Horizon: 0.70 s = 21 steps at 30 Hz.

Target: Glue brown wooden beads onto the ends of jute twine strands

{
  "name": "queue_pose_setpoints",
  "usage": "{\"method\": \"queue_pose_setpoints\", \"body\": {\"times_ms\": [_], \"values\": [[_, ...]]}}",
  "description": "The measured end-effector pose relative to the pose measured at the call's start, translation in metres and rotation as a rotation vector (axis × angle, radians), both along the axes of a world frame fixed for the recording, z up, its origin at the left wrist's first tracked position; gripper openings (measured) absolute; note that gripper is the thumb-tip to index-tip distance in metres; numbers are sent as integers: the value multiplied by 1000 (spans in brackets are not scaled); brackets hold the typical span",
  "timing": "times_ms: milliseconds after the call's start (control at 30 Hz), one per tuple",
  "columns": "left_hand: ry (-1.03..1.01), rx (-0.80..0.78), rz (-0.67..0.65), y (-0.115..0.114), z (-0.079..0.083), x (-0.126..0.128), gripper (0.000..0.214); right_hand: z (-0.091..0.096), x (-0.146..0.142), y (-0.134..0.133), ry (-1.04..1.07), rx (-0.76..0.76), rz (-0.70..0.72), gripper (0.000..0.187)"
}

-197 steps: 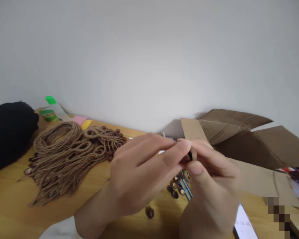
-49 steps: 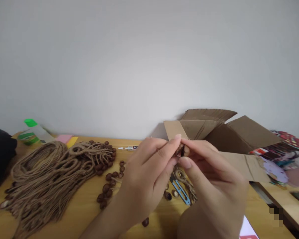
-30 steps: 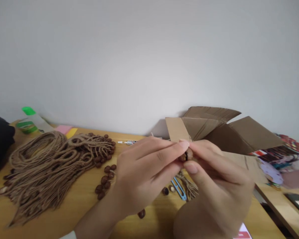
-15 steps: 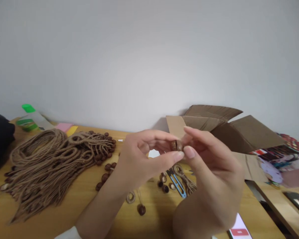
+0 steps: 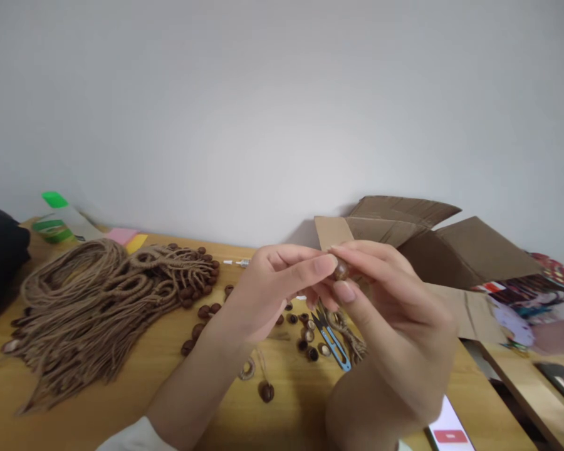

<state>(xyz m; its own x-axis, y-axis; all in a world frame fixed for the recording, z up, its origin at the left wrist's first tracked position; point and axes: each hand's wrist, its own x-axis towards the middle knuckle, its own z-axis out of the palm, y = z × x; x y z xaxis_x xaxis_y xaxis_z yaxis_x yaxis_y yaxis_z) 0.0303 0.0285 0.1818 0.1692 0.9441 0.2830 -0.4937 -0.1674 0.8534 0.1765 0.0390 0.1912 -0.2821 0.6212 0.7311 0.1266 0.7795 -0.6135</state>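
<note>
My left hand [image 5: 267, 294] and my right hand [image 5: 395, 326] meet above the wooden table [image 5: 122, 401]. Both pinch one small brown bead [image 5: 341, 270] between thumbs and fingertips. Whether a cord runs through the bead is hidden by the fingers. Below the hands lie blue thread snips [image 5: 331, 338], a short twist of jute cord [image 5: 352, 341] and several loose brown beads [image 5: 305, 332]. A small cord ring with a bead [image 5: 258, 379] lies near my left wrist.
A big heap of jute cords with beads [image 5: 98, 307] fills the left of the table. A green-capped bottle [image 5: 59, 219], sticky notes [image 5: 126, 238] and a glue tube [image 5: 237, 263] lie behind. An open cardboard box [image 5: 432, 250] stands at right, a phone [image 5: 449, 432] at front.
The hands have stayed together on the bead, then lifted a little and spread, so the bead now shows between the fingertips. The head has shifted slightly.
</note>
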Motion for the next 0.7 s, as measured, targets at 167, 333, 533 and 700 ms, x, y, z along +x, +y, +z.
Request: {"method": "queue_pose_setpoints", "body": {"times_ms": [167,333,533,700], "values": [[57,22,51,0,-2,1,35,0,2,2,-1,20,8,29],[71,45,109,1,-4,5,33,0,5,4,3,6,41,31],[103,90,92,-2,-3,4,21,2,10,7,-35,43,61,35],[204,165,232,-8,-1,5,13,4,17,13,-109,114,131,43]]}}
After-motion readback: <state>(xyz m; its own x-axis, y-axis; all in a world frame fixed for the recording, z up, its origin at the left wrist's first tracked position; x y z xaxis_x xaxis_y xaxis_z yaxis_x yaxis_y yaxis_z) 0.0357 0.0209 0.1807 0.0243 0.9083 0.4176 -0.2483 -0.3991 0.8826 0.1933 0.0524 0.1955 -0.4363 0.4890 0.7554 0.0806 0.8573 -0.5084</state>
